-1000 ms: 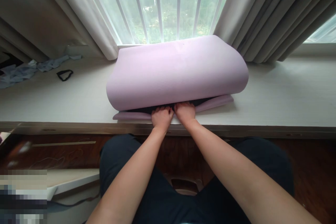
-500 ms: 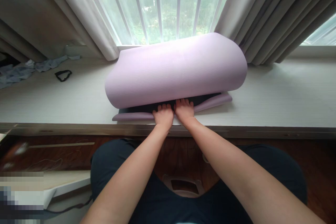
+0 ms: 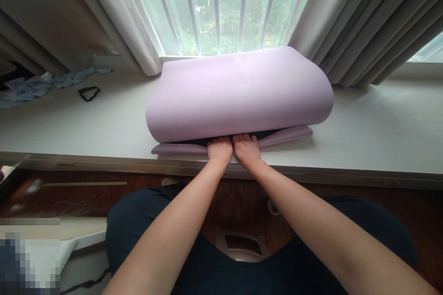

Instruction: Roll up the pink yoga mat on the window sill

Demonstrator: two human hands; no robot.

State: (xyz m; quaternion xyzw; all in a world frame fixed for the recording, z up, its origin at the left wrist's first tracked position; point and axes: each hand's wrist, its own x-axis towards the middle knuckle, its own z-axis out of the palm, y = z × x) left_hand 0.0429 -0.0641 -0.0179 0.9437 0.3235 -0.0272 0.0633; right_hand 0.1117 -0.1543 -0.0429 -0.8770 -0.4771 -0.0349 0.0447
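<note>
A lilac foam mat (image 3: pixel 238 94) lies folded over in a big loose curl on the white window ledge (image 3: pixel 86 124), its black underside showing in the gap at the front. My left hand (image 3: pixel 219 150) and my right hand (image 3: pixel 246 150) sit side by side at the mat's near edge. Both press down on the small rolled edge of the mat, fingers curled over it and tucked under the overhanging fold. My fingertips are partly hidden in the dark gap.
Grey curtains (image 3: pixel 363 18) hang on both sides of a barred window (image 3: pixel 221 4). A black strap loop (image 3: pixel 88 93) and crumpled blue cloth (image 3: pixel 31 86) lie at the ledge's far left. Dark wooden floor and my knees are below the ledge.
My hands have stayed together at the mat's near edge, their fingers reaching slightly deeper under the fold. The view shifted a little as my head moved.
</note>
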